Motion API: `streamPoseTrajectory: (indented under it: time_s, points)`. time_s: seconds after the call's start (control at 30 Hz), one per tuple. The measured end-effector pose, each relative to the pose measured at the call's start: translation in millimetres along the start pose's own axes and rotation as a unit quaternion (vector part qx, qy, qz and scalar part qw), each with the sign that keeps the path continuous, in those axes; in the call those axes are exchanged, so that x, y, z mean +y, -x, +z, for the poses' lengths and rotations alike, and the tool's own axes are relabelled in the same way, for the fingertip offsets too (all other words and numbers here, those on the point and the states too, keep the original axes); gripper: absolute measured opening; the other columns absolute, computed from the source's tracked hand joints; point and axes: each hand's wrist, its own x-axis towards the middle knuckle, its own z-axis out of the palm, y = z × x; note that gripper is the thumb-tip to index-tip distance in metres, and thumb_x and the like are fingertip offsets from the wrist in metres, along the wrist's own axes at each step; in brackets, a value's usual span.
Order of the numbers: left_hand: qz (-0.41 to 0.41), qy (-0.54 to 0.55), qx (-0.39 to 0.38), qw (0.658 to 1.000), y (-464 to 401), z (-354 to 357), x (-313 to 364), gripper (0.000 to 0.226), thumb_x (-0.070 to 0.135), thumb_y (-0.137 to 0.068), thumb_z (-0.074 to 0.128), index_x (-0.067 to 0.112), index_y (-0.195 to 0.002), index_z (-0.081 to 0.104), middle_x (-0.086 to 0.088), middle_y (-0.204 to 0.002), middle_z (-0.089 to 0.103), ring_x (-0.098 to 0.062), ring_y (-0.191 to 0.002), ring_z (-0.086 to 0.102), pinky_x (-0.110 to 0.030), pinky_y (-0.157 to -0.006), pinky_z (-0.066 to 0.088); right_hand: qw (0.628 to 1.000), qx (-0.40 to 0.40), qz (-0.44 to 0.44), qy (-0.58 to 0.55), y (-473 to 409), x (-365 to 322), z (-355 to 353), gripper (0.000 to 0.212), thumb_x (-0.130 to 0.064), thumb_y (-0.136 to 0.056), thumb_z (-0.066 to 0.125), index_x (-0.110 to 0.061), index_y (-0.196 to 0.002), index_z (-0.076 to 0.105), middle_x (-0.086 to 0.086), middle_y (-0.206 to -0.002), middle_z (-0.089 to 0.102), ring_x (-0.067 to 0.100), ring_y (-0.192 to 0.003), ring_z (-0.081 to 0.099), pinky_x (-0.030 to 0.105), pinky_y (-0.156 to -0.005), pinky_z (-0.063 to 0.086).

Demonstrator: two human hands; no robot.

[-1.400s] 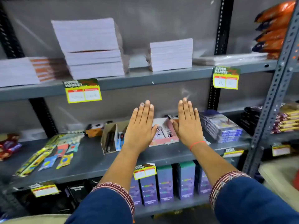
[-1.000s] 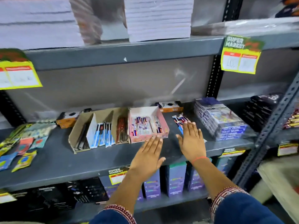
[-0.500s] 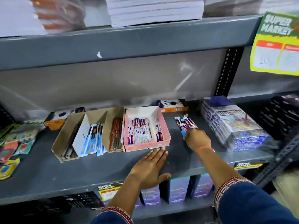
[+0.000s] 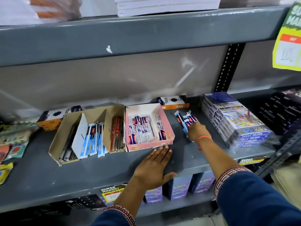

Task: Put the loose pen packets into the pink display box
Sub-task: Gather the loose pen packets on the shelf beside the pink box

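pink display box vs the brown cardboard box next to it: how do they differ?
The pink display box is one open tray; the brown cardboard box is split by dividers into compartments. The pink one holds white, blue and red pen packets lying flat; the brown one holds dark pens, blue-and-white packets and red pens in separate sections. The left hand has its fingertips at the pink box's front edge; nothing touches the brown box. Both are open-topped and sit side by side on the grey shelf.

Both sleeves (image 4: 254,198) were dark blue, cuffs (image 4: 228,175) banded in red-and-white patterned embroidery. Right wrist carried a thin orange thread (image 4: 204,138). Left hand (image 4: 151,168) and right hand (image 4: 197,132) were bare, no rings visible.
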Motion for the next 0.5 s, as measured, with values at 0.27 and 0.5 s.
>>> streamPoseTrajectory:
  time_s: [0.27, 0.5]
  points:
    - [0.006, 0.012, 0.012, 1.0, 0.3, -0.7, -0.6, 0.092, 0.071, -0.07, -0.004, 0.018, -0.146, -0.002, -0.001, -0.155, -0.004, -0.013, -0.139, -0.009, -0.022, -0.104, -0.016, 0.996, 0.0, 0.038, -0.081, 0.6, -2.4, -7.6, 0.033, -0.01, -0.081, 0.06, 0.002, -0.112, 0.062, 0.018, -0.115, 0.065, 0.033, -0.108, 0.062, 0.031, -0.088, 0.048]
    - [0.003, 0.006, 0.015, 1.0, 2.6, -2.2, 1.9, 0.095, 0.073, -0.07, -0.006, 0.016, -0.145, -0.005, -0.001, -0.154, -0.008, -0.007, -0.134, -0.015, -0.023, -0.105, -0.015, 0.876, -0.057, 0.046, -0.476, 37.2, 30.3, -16.7, 0.029, 0.004, -0.078, 0.064, -0.016, -0.059, 0.055, -0.008, -0.034, 0.055, -0.003, -0.025, 0.04, 0.01, -0.032, 0.026]
